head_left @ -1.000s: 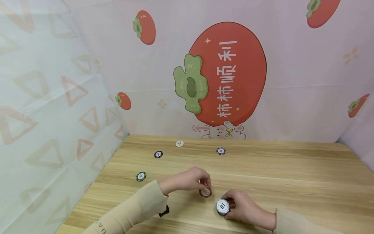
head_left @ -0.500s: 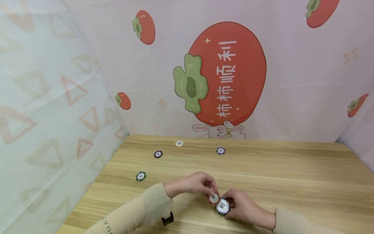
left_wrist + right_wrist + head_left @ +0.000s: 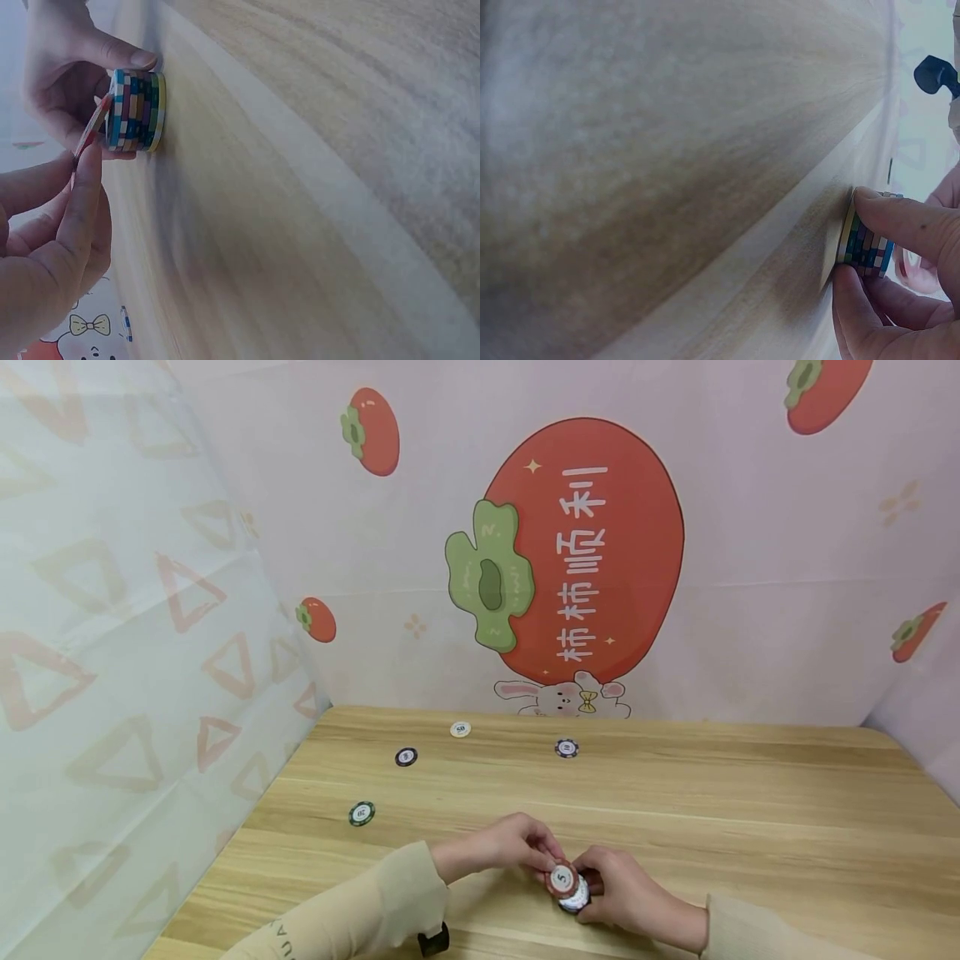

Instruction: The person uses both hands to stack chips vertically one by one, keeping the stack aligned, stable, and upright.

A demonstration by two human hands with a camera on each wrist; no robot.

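My left hand [image 3: 513, 846] pinches a red poker chip [image 3: 562, 878] marked 5 by its edge. The chip is tilted, its far edge right at the top of a stack of poker chips [image 3: 136, 112], partly covering the white chip [image 3: 577, 897] on top. With thumb and fingers curled round its sides, my right hand [image 3: 626, 893] holds that stack upright on the table. Blue, brown, green and yellow edges show in the stack in the left wrist view. In the right wrist view my right thumb [image 3: 900, 221] and fingers sit on opposite sides of it.
Loose chips lie flat on the wooden table [image 3: 712, 793]: a green one [image 3: 362, 813] at left, a black one [image 3: 407, 757], a white one [image 3: 461, 729] and a blue-and-white one [image 3: 567, 748] towards the back. A printed cloth [image 3: 420, 652] hangs behind the table.
My left hand has lifted the red chip from the table and carried it right, over the top of the stack. My right hand and the stack have stayed in place.
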